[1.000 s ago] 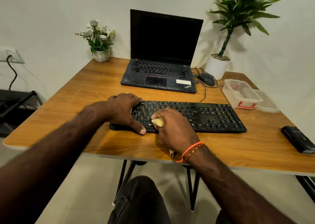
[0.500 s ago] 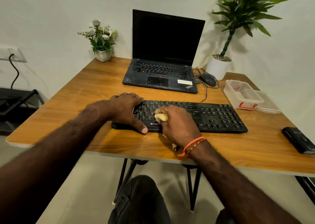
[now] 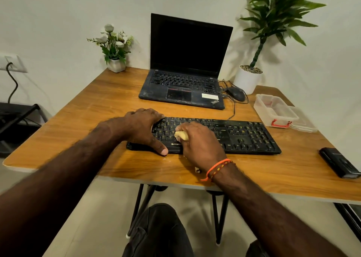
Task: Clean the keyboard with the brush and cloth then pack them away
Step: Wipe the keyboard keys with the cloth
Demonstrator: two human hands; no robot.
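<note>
The black keyboard (image 3: 224, 135) is lying across the near middle of the wooden table (image 3: 93, 108), its left end sitting under the left hand (image 3: 143, 128), whose fingers are spreading flat over the keys while the thumb is resting against the front edge. The right hand (image 3: 199, 143) is curling its fingers around a pale yellow object (image 3: 181, 135) and pressing it onto the keys left of centre; whether this is the cloth or the brush cannot be told, as the hand is covering most of it. Behind the keyboard an open laptop (image 3: 185, 80) with a dark screen is standing, with a wired mouse (image 3: 235, 93) just beside its right edge. A clear plastic container (image 3: 273, 110) with a red clasp is sitting at the right, its lid (image 3: 304, 122) lying beside it. A black case (image 3: 339, 164) is lying near the right edge, partly cut off. A small flower pot (image 3: 115, 61) and a tall potted plant (image 3: 252, 76) are occupying the far corners against a plain white wall.
</note>
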